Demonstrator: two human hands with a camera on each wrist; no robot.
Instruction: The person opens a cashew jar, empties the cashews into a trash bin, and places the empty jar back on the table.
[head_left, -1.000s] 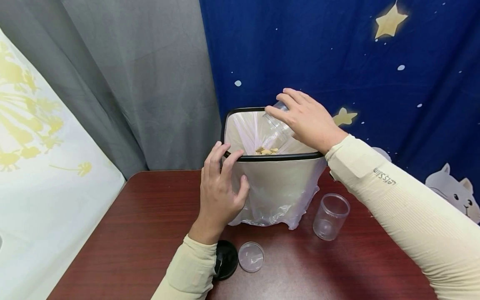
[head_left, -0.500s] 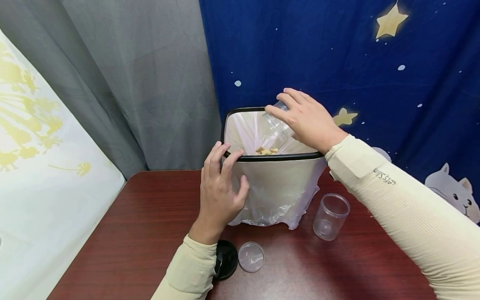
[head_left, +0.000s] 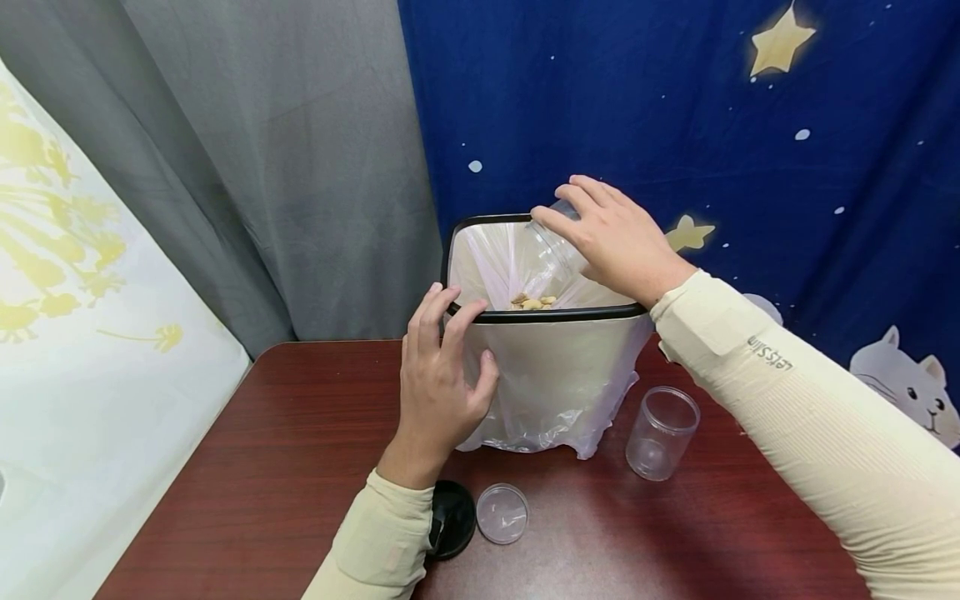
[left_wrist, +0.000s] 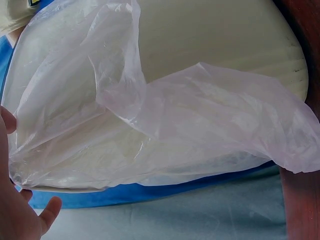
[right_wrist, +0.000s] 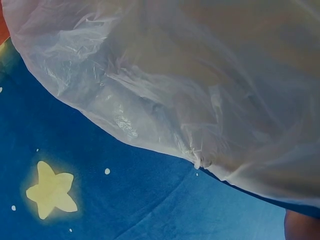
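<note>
My right hand [head_left: 618,237] grips a clear plastic jar [head_left: 558,250], tilted mouth-down inside the far right part of a lined trash bin [head_left: 547,367]. Some of the jar is hidden behind the fingers. Pale, nut-like pieces [head_left: 534,303] lie in the bin's clear liner, just behind the black front rim [head_left: 562,315]. My left hand [head_left: 442,379] rests on the bin's front left corner, fingers spread with tips at the rim and thumb against the outer wall. In the left wrist view, the liner [left_wrist: 200,110] hangs loosely down the bin's side.
A second clear jar [head_left: 662,433] stands uncovered on the red-brown table [head_left: 322,450], right of the bin. Nearer me lie a black lid [head_left: 452,521], partly behind my left wrist, and a clear disc-shaped lid [head_left: 502,514]. Blue and grey curtains hang behind.
Hardly anything differs. My right hand and its jar have shifted very slightly up and right; my left hand, the bin and the pale pieces stay in place.
</note>
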